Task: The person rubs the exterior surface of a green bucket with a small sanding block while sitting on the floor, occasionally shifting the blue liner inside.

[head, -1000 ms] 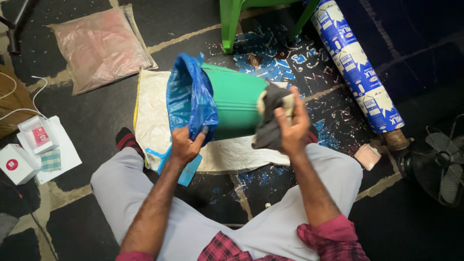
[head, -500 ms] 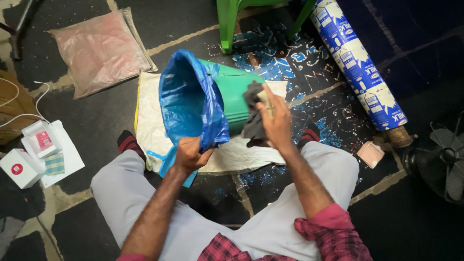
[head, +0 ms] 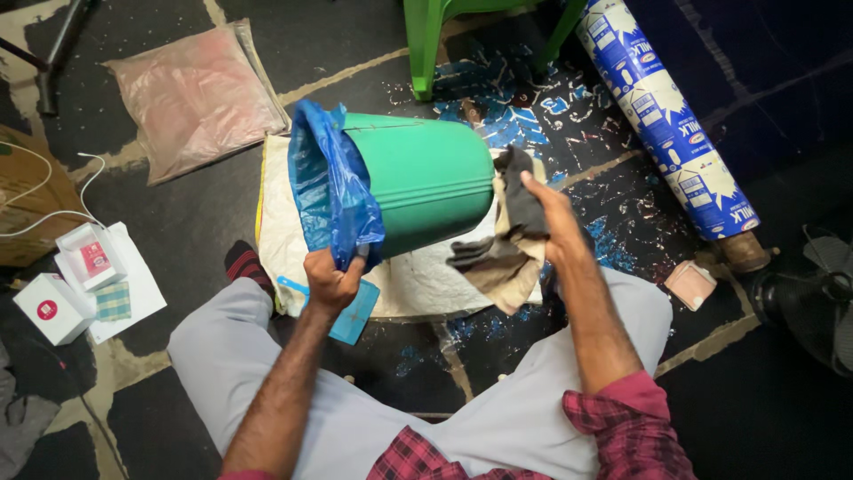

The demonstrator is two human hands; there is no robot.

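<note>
A green plastic bucket (head: 422,182) lies tipped on its side above a white sack (head: 418,280) spread on the floor. A blue plastic liner bag (head: 329,191) hangs out of its mouth at the left. My left hand (head: 330,280) grips the bucket's rim together with the blue bag. My right hand (head: 553,220) presses a dark grey and tan cloth (head: 506,244) against the bucket's base end at the right. A small light-blue flat piece (head: 355,313) lies under my left hand.
A green chair's legs (head: 426,44) stand behind the bucket. A printed blue and white roll (head: 671,116) lies at the right, a black fan (head: 813,298) at the far right. A pink bagged cushion (head: 195,98) and small white boxes (head: 62,284) lie at the left.
The bucket has turned and dropped lower. My right hand with the cloth slid from the bucket's side to its base end. My left hand kept its grip on the rim and blue bag.
</note>
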